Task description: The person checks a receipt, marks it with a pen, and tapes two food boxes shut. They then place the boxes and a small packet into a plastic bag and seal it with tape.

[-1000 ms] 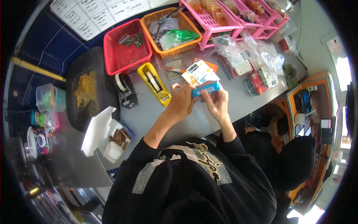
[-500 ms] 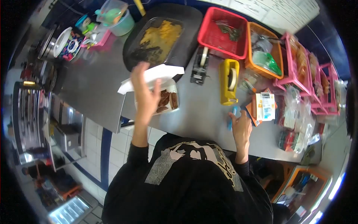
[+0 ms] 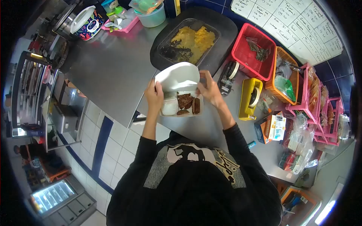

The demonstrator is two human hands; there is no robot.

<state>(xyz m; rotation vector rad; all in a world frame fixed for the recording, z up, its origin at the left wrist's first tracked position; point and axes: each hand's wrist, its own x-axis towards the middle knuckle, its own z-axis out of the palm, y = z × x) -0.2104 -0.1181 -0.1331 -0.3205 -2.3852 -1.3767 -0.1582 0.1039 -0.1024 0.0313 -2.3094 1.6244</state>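
Observation:
A white takeaway box (image 3: 177,77) stands with its lid raised near the counter's front edge. Inside it lie white rice (image 3: 170,107) on the left and brown meat pieces (image 3: 185,101) on the right. My left hand (image 3: 154,96) is closed on the lid's left side. On the other side, my right hand (image 3: 211,90) has its fingers bent around the lid's right edge and the box corner. Behind the box, a black tray (image 3: 156,56) holds a clear container with yellow and dark food (image 3: 192,41).
A red basket (image 3: 245,37), an orange basket (image 3: 281,90) and a yellow tape dispenser (image 3: 247,100) stand to the right. Pink racks (image 3: 311,101) and an orange-white carton (image 3: 276,126) are further right. A patterned pot (image 3: 89,27) sits at the back left.
My right hand has left the small blue item by the carton and moved left to the box. My left hand now grips the lid, which stands more upright. The view has shifted.

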